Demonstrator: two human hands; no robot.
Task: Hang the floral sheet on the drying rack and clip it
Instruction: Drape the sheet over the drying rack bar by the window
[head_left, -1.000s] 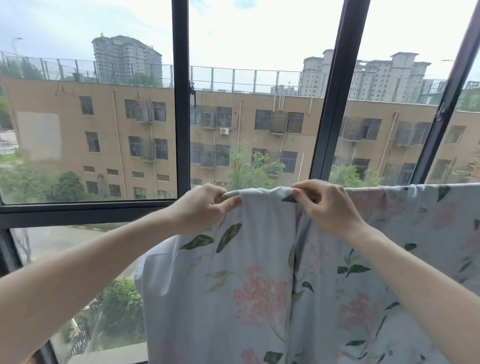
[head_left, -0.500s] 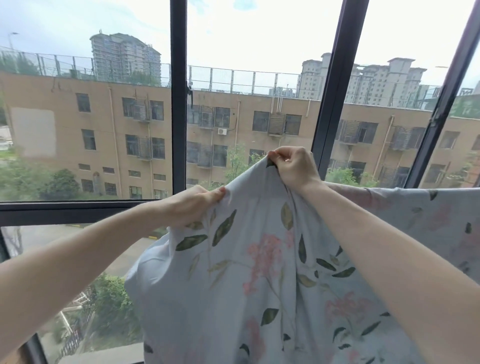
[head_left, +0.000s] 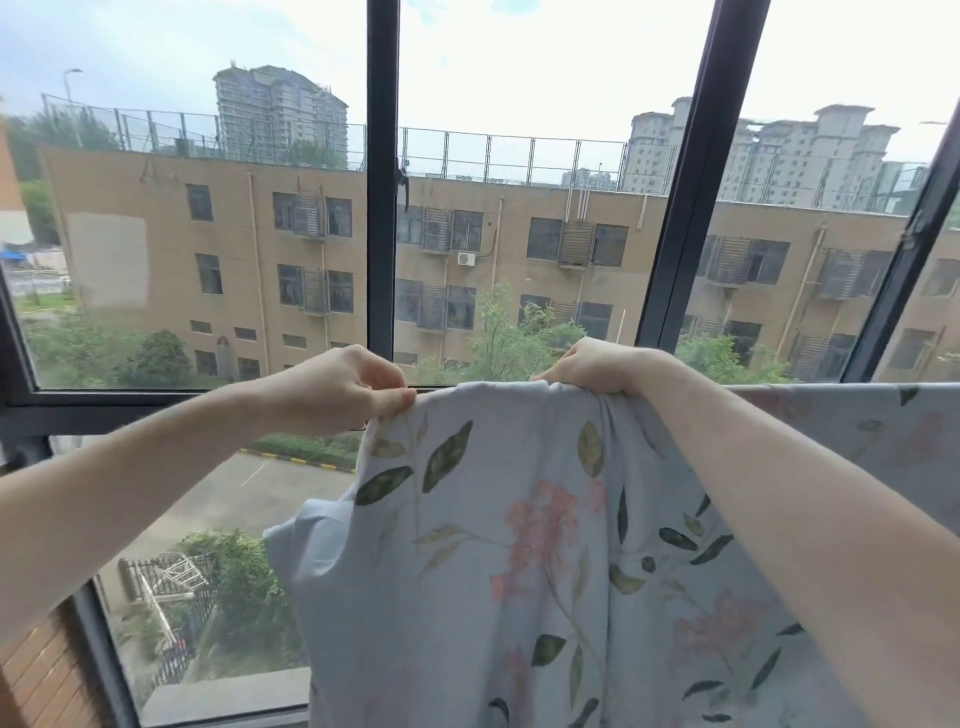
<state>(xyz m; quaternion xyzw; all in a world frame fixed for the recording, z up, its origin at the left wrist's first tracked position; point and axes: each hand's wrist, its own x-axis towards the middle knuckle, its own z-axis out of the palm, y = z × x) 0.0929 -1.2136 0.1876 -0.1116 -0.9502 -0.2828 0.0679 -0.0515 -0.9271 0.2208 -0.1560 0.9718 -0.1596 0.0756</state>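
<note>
The floral sheet (head_left: 519, 545), pale blue with pink flowers and green leaves, hangs in front of the window. Its top edge runs level to the right, draped over a rail that the cloth hides. My left hand (head_left: 337, 389) pinches the sheet's top left corner between thumb and fingers. My right hand (head_left: 597, 366) grips the top edge a short way to the right, fingers curled over the fold. No clip shows in view.
Dark window frame bars (head_left: 383, 176) stand right behind the sheet. A horizontal frame bar (head_left: 130, 397) runs at hand height on the left. A wooden panel (head_left: 41, 670) sits at the lower left. Buildings and trees lie outside.
My right hand has come down from its raised position to the level of the top edge. My left hand has shifted left, so the cloth between the hands is spread flatter.
</note>
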